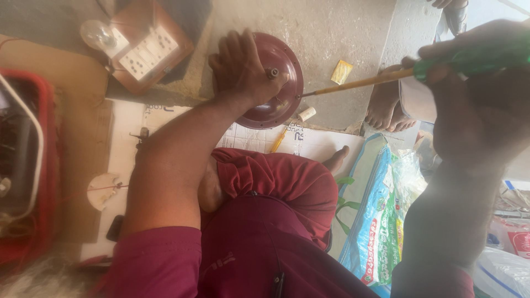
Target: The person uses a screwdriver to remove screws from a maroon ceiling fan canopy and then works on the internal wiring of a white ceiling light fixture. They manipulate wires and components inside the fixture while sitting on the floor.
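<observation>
Maroon metal motor cover [276,105], round and domed, sits on the concrete floor [331,27] by the white sheet's [320,143] far edge. We judge it heavy, stiff; our left hand [240,69] presses on top. Right hand [469,60] grips the green-handled screwdriver [364,83], shaft pointing left at its rim.

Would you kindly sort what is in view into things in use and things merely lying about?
In use:
- left hand on the maroon round cover
- right hand holding the green-handled screwdriver

Lying about:
- light bulb
- switch board
- yellow packet
- printed plastic bag
- red crate
</observation>
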